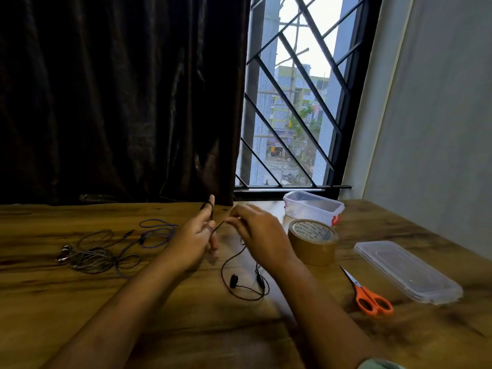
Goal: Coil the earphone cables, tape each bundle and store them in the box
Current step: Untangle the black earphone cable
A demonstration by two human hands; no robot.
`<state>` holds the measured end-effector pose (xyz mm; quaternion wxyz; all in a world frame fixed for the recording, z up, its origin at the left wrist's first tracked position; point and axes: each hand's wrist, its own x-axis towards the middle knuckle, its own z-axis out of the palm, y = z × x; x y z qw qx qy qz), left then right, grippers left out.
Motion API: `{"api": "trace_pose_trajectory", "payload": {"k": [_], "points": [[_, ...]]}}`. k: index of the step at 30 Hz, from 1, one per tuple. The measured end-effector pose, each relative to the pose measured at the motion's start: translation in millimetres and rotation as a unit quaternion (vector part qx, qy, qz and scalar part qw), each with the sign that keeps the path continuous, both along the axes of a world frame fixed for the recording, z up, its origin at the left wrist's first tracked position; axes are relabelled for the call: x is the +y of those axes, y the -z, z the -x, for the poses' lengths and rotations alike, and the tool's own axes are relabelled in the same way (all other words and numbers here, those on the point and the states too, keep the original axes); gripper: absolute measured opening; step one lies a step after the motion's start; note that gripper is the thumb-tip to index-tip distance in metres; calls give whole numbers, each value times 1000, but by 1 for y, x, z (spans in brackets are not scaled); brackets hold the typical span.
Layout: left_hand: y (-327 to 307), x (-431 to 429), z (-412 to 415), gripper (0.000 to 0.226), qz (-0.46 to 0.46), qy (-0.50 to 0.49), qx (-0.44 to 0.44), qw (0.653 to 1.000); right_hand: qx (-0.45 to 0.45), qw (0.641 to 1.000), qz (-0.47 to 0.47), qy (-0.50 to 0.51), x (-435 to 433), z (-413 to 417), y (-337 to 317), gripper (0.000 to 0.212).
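My left hand (198, 237) is raised over the table with a black earphone cable (241, 284) looped around its index finger and little finger. My right hand (259, 231) pinches the same cable just to the right of it. The rest of the black cable trails down onto the table, its earbuds lying in front of my hands. A grey earphone tangle (90, 255) and a purple cable (154, 233) lie at the left. The clear plastic box (312, 206) stands open at the back by the window. A roll of brown tape (312, 242) stands in front of it.
The box's clear lid (407, 270) lies at the right, with orange-handled scissors (368, 295) between it and my right arm. A dark curtain hangs behind the wooden table (80, 302), a barred window is at the back right, and a wall runs along the right edge.
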<state>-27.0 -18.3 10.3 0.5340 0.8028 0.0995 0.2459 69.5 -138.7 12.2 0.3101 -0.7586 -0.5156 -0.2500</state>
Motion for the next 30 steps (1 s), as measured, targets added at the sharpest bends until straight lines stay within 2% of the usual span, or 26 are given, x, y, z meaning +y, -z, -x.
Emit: {"api": "trace_pose_trajectory", "payload": {"k": [3, 6, 11, 14, 17, 22, 26, 30], "points": [[-1, -8, 1, 44, 54, 73, 37, 995, 22, 998, -52, 10, -4, -8, 0, 21], [-6, -16, 6, 34, 163, 139, 35, 976, 46, 994, -95, 17, -4, -11, 2, 16], [-14, -19, 13, 36, 276, 189, -19, 942, 114, 989, -90, 34, 9, -8, 16, 20], [-13, -17, 12, 38, 319, 189, -55, 927, 159, 985, -59, -18, 14, -2, 20, 21], [-14, -19, 10, 36, 346, 178, -87, 917, 223, 970, -23, -98, 18, 15, 21, 11], [-21, -17, 13, 34, 370, 144, -119, 910, 315, 938, -8, -146, 12, 25, 9, 16], [-22, -16, 11, 37, 373, 106, -165, 907, 301, 947, 10, -110, 6, 18, 1, 11], [-21, -6, 10, 46, 364, 87, -202, 905, 311, 935, 114, -127, 16, 19, 8, 15]]}}
